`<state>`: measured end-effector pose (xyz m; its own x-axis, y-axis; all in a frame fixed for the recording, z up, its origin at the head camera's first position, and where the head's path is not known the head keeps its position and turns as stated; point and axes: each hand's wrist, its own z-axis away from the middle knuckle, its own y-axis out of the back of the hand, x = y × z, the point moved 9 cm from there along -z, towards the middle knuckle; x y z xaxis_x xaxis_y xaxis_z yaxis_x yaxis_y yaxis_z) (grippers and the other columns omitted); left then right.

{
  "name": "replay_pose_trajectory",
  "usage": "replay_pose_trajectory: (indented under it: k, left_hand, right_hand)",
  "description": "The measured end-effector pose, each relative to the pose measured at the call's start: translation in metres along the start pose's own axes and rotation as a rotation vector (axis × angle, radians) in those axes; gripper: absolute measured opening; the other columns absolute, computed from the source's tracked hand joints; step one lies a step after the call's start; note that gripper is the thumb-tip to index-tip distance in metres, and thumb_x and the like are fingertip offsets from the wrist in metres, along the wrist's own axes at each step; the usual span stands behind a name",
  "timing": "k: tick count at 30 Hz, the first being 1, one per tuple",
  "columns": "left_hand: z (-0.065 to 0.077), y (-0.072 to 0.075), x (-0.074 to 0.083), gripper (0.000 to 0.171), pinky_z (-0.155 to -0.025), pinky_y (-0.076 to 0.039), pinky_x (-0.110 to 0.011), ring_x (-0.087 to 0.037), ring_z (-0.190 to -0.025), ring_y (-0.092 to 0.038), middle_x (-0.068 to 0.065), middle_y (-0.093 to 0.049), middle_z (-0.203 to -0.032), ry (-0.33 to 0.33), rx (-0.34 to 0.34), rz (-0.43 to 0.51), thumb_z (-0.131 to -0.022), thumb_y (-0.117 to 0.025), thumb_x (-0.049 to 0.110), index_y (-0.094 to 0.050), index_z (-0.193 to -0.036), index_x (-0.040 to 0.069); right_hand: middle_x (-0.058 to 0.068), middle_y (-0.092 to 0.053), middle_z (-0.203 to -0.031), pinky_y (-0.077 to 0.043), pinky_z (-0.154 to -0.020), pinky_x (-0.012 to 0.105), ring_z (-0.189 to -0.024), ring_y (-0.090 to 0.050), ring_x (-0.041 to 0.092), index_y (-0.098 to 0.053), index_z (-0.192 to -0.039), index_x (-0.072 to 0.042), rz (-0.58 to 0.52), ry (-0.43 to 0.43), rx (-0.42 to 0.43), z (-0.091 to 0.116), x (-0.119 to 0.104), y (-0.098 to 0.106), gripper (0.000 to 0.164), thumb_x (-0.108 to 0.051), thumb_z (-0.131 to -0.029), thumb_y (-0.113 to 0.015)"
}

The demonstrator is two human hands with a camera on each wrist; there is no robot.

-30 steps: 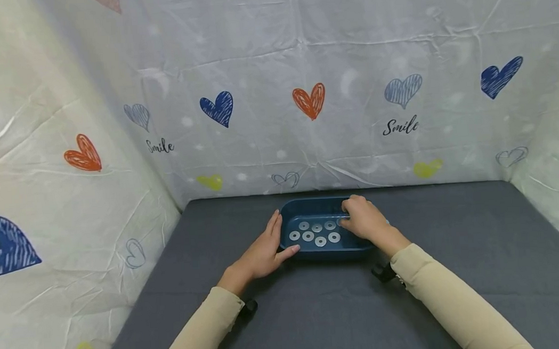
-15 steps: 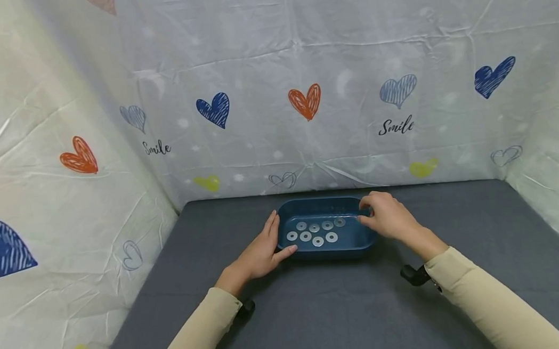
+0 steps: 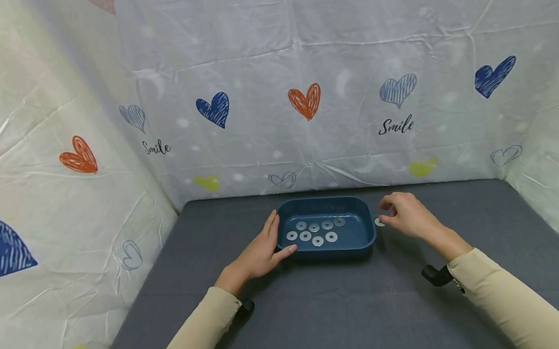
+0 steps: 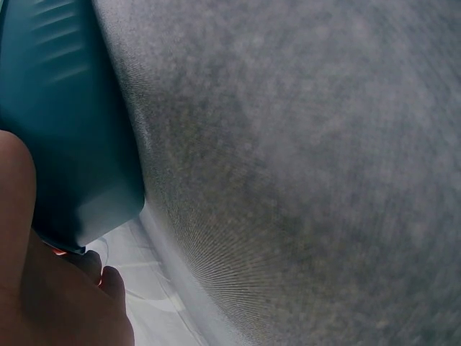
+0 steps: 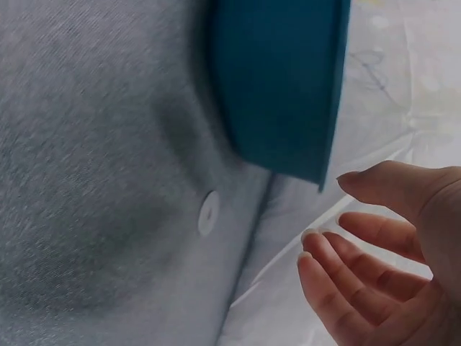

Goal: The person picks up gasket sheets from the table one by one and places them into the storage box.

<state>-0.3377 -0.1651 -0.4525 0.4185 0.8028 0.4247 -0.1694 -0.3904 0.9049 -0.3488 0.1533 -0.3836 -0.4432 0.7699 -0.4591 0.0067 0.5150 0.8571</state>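
A dark blue rectangular tray (image 3: 328,249) stands on the table, with several flat metal washers (image 3: 318,241) in two rows on its floor. My left hand (image 3: 258,255) rests against the tray's left end, its fingers straight along the wall and its thumb at the front corner. In the left wrist view the tray's side (image 4: 72,144) fills the upper left, beside the hand. To the right of the tray lies a single washer (image 3: 379,222), partly covered by my right hand (image 3: 410,216). The right wrist view shows those fingers (image 5: 360,270) loosely bent, holding nothing, apart from the washer (image 5: 208,213).
A dark grey cloth covers the table (image 3: 316,311). Behind it hangs a pale curtain (image 3: 344,133) printed with hearts, and another stretch of curtain runs along the left side. A black wrist strap piece (image 3: 437,275) sticks out below the right sleeve.
My right hand has moved right, from inside the tray to beyond its right end. The back row's rightmost washer and the single washer outside have come into sight. My left hand has stayed put.
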Motion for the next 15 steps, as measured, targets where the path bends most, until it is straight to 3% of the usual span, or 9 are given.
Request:
replay_pose_trajectory:
  k: [15]
  left_hand:
    - [0.001, 0.0, -0.001, 0.102, -0.122, -0.024, -0.05, -0.033, -0.156, -0.016, -0.013, 0.006, -0.172, 0.012, -0.002, -0.004, -0.1, -0.05, 0.065, -0.003, -0.163, 0.0]
  right_hand:
    - [0.027, -0.068, -0.112, -0.057, -0.076, 0.045, -0.085, -0.067, 0.025, -0.067, -0.118, 0.011, -0.027, -0.048, -0.059, -0.004, 0.034, -0.014, 0.037, -0.01, -0.09, -0.077]
